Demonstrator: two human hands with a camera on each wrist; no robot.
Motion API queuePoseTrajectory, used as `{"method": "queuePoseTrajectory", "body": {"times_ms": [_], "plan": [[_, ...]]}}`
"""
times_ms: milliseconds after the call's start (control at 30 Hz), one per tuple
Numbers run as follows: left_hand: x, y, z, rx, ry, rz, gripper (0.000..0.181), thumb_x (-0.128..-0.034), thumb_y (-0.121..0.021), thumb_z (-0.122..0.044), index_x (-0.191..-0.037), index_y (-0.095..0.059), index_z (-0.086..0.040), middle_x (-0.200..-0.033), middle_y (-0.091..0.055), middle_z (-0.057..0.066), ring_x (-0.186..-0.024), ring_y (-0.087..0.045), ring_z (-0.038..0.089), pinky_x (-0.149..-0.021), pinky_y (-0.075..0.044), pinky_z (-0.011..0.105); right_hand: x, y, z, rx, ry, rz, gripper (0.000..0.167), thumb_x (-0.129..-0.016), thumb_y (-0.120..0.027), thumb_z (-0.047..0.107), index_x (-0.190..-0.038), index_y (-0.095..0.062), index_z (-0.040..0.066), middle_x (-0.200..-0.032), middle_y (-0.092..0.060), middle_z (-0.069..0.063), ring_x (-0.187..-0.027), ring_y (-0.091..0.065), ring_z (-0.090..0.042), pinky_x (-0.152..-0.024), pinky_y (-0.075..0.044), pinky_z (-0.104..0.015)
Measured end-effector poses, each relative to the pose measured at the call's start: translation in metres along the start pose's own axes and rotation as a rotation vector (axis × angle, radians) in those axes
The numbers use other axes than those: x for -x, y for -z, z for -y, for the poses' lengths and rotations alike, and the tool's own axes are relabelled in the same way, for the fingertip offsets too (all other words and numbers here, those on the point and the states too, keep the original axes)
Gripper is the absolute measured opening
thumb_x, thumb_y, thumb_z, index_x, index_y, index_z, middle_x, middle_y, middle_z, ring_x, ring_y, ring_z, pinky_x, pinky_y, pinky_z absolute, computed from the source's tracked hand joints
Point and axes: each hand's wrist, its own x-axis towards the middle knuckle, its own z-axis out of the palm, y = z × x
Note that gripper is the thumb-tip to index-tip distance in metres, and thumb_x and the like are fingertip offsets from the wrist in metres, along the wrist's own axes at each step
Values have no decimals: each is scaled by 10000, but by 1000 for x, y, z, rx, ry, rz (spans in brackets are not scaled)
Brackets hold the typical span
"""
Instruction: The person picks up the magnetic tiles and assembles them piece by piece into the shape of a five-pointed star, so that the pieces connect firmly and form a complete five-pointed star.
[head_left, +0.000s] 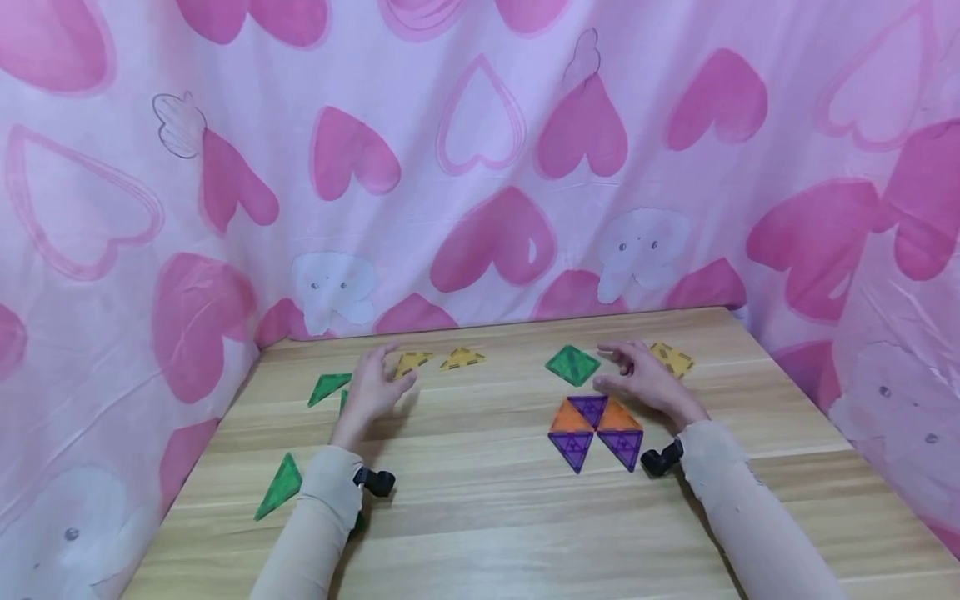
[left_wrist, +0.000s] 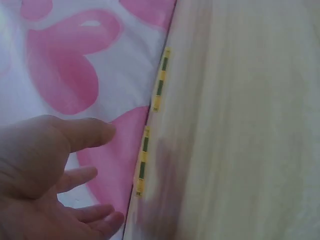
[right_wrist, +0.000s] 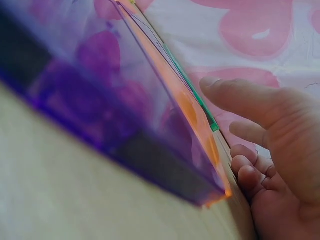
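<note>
My left hand [head_left: 371,392] hovers over the far left of the table, holding nothing, its thumb and fingers spread apart. Just beyond it lie two yellow triangular tiles [head_left: 462,358], seen edge-on beside the hand [left_wrist: 45,175] in the left wrist view. My right hand [head_left: 647,379], also holding nothing, is at the far right, between a green diamond of two tiles [head_left: 572,365] and a yellow tile piece [head_left: 672,359]. Below that hand is a group of purple triangles [head_left: 572,448] and orange triangles [head_left: 618,415] laid edge to edge. A purple tile [right_wrist: 95,105] looms close in the right wrist view.
Green triangular tiles, such as a long one [head_left: 281,487] and a smaller one [head_left: 327,387], lie at the left, some partly hidden by my left arm. A pink heart-patterned curtain [head_left: 480,167] borders the wooden table's [head_left: 480,517] back and sides.
</note>
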Motion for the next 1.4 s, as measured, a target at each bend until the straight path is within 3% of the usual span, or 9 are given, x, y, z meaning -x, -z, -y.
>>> {"method": "queuePoseTrajectory", "body": {"times_ms": [167,333,567,700,867,1067,1133,1400], "plan": [[1,-2,2,-51,41,39,772,-1071,-749,-255,-1713,-377,-41,-1696,-378,325,-1528,-407,515,-1253,-351,714,-1,-1,2,-25,3,-7,850,-967,-873,491,-1665,-513,163,-1413,-530,-144,-1203,-508,-318,-997,-461,-456],[3,-5,2,-99,77,70,904,-995,-840,-246,-1729,-353,-46,-1711,-371,304,-1559,-370,493,-1273,-327,704,0,1,3,-80,-14,-1,849,-992,-851,481,-1691,-468,189,-1451,-533,-162,-1203,-537,-320,-1009,-482,-462],[4,-5,2,-166,93,75,1012,-911,-942,-225,-1720,-366,-32,-1711,-383,309,-1574,-357,500,-1283,-324,687,1,2,18,-148,1,-23,838,-1025,-814,481,-1722,-407,260,-1623,-461,-188,-1442,-510,-433,-1190,-419,-702],[5,-1,3,-164,110,80,1028,-902,-950,-211,-1724,-358,-35,-1730,-358,306,-1593,-327,508,-1291,-302,694,-4,-6,36,-158,41,-50,809,-1035,-785,522,-1718,-410,303,-1680,-417,-190,-1468,-499,-464,-1189,-420,-719],[5,3,5,-156,114,87,1041,-900,-953,-220,-1730,-350,-42,-1739,-339,300,-1597,-314,509,-1292,-289,703,-19,-27,69,-274,79,-46,718,-1041,-816,393,-1672,-473,375,-1692,-416,-139,-1521,-412,-438,-1230,-364,-665],[1,4,5,-137,99,80,1040,-895,-961,-220,-1728,-362,-55,-1742,-355,271,-1599,-324,488,-1296,-291,689,-42,-61,101,-178,256,-10,765,-1029,-839,307,-1689,-461,223,-1666,-493,-182,-1516,-488,-419,-1227,-428,-638],[0,4,4,-129,103,78,1043,-891,-964,-213,-1731,-363,-68,-1740,-360,263,-1598,-332,480,-1298,-297,680,-46,-73,110,-184,261,15,800,-1018,-852,316,-1696,-450,182,-1664,-503,-178,-1506,-510,-413,-1223,-443,-628],[-1,-1,4,-116,109,96,999,-882,-976,-222,-1704,-427,-74,-1669,-426,295,-1535,-411,496,-1265,-360,679,-53,-119,132,-181,204,122,852,-1001,-862,394,-1709,-435,185,-1692,-489,-173,-1525,-510,-387,-1243,-429,-630]]}}
